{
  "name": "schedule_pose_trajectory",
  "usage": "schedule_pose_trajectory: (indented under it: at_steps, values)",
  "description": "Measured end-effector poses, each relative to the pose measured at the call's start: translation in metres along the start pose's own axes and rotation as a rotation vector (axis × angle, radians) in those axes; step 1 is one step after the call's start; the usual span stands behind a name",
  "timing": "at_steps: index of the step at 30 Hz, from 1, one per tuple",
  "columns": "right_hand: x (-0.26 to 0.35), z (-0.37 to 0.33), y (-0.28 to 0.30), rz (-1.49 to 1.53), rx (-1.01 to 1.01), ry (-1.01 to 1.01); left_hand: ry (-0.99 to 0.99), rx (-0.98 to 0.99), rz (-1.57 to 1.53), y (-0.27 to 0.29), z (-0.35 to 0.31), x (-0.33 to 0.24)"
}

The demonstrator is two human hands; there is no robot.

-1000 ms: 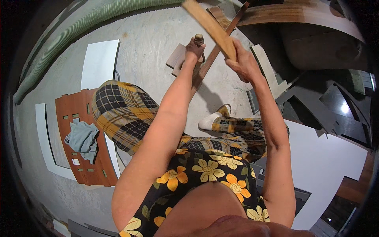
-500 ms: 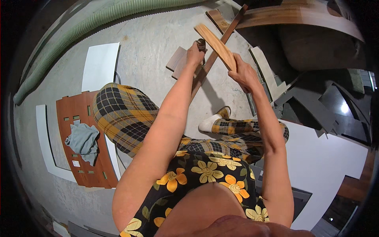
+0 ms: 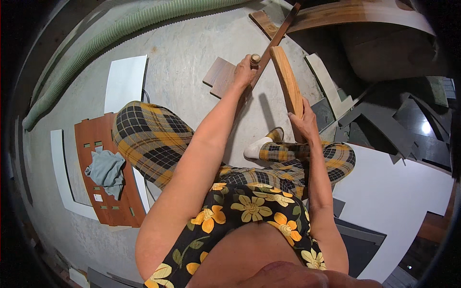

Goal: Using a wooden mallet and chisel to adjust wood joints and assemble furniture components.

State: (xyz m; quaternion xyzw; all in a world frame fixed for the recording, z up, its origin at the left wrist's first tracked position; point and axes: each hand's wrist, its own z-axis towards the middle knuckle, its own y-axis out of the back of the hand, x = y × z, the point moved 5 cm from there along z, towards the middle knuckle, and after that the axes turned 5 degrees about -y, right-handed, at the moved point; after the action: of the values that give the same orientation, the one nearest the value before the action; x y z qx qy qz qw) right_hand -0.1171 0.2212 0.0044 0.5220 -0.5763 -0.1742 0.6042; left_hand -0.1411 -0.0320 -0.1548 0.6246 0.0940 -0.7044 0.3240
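Note:
My left hand [image 3: 244,75] is closed around a round wooden handle [image 3: 255,59] whose end points up; the rest of that tool is hidden by the fist. Beneath the fist a long dark-brown wooden strip [image 3: 276,40] runs diagonally and is partly covered by my forearm. In my right hand [image 3: 306,121] is a thick, light-brown wooden slat [image 3: 286,79] with visible grain, gripped at its near end. Its far end reaches up beside the dark strip, apart from my left fist.
Two overlapping brown boards [image 3: 218,77] lie left of my left hand. A ribbed green hose [image 3: 120,25] curves along the far left. A grey cloth [image 3: 106,169] rests on a reddish-brown slotted panel [image 3: 96,126]. White sheets [image 3: 384,187] and grey offcuts [image 3: 377,127] crowd the right.
The slat has swung more upright and moved right and nearer me with my right hand. My left hand has shifted slightly right, and the handle's end now faces up.

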Motion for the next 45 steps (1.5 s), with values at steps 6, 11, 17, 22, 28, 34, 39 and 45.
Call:
schedule_pose_trajectory:
  at_steps: [6,11,17,22,28,34,39,45]
  values:
    - [0.024,-0.008,0.001,0.057,-0.020,0.046,-0.026,0.015,-0.002,0.011,-0.005,-0.010]
    - [0.019,-0.013,-0.004,0.131,-0.080,0.092,-0.007,0.108,0.055,0.022,-0.003,-0.022]
    - [0.019,-0.017,-0.004,0.150,-0.093,0.079,-0.001,0.167,0.078,0.025,-0.014,-0.017]
    - [0.031,-0.020,0.001,0.243,-0.123,0.134,0.013,0.194,0.092,0.018,-0.018,-0.024]
    - [0.045,-0.022,-0.003,0.278,-0.126,0.207,0.037,0.210,0.064,0.015,-0.021,-0.021]
    - [0.040,-0.021,-0.013,0.259,-0.143,0.227,0.001,0.186,0.079,0.014,-0.020,-0.022]
    - [0.026,-0.008,-0.036,0.093,-0.029,0.083,0.004,0.152,0.082,0.018,-0.017,-0.023]
    - [0.023,-0.010,-0.027,0.175,-0.057,0.075,-0.021,0.190,0.054,0.015,-0.020,-0.033]
